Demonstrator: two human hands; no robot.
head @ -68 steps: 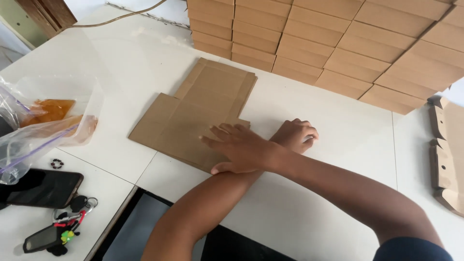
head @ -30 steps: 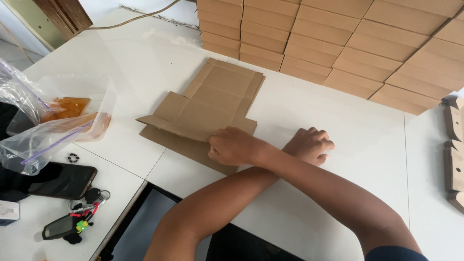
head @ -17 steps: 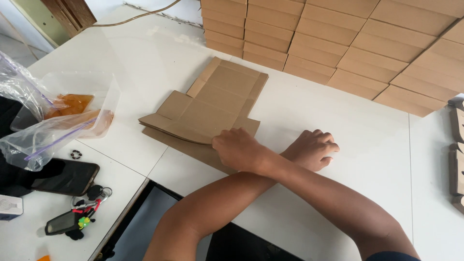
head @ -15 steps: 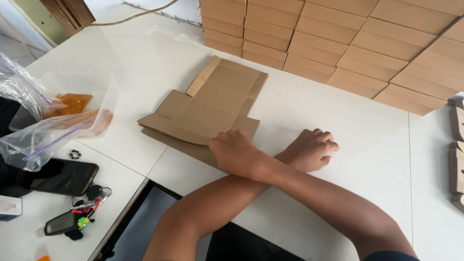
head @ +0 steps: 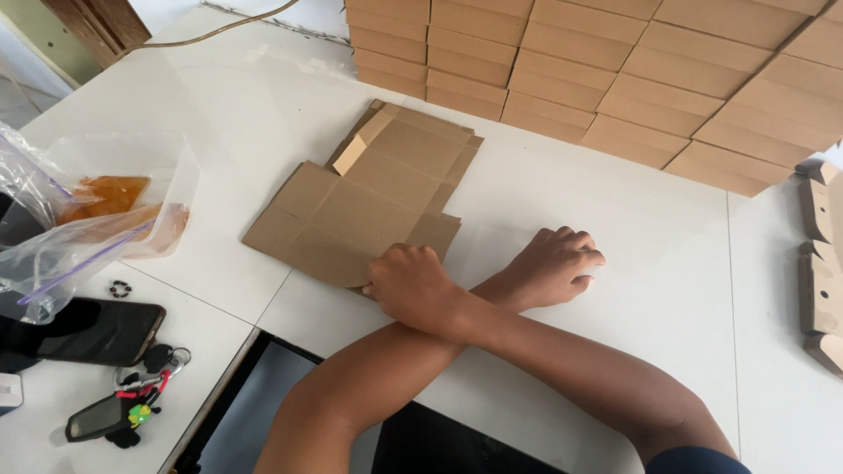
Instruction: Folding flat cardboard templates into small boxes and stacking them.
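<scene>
Brown cardboard blank (head: 369, 206) lies flat on the white table (head: 615, 211), in front of the stacked boxes (head: 615, 70). Arms are crossed, the right over the left.

Right hand (head: 413, 285) sits on the near edge of the blank, fingers curled under, knuckles up. Fingertips are hidden, so I cannot tell if it pinches the edge or just presses on it. Left hand (head: 553, 268) rests on bare table just right of the blank and does not touch it. It is a loose fist with nothing seen in it.

Change: about a second ago the near-left panel of the blank was lifted off the table in a fold. Now that panel is back down flat, with crease lines showing. A small flap (head: 360, 149) at the far left corner now stands folded over, lighter side up. The right hand has stayed on the near edge throughout. The left hand has hardly moved, and its fingers are more curled than two seconds ago. My read: the panel got creased and was laid back, so the blank is pre-folded but not formed into a box.

Around it:
- Clear plastic bag (head: 97, 219) with something orange inside, at far left.
- Dark phone (head: 88, 329) below the bag.
- Keys (head: 123, 412) below the phone.
- More cardboard pieces (head: 821, 263) at the right edge.
</scene>
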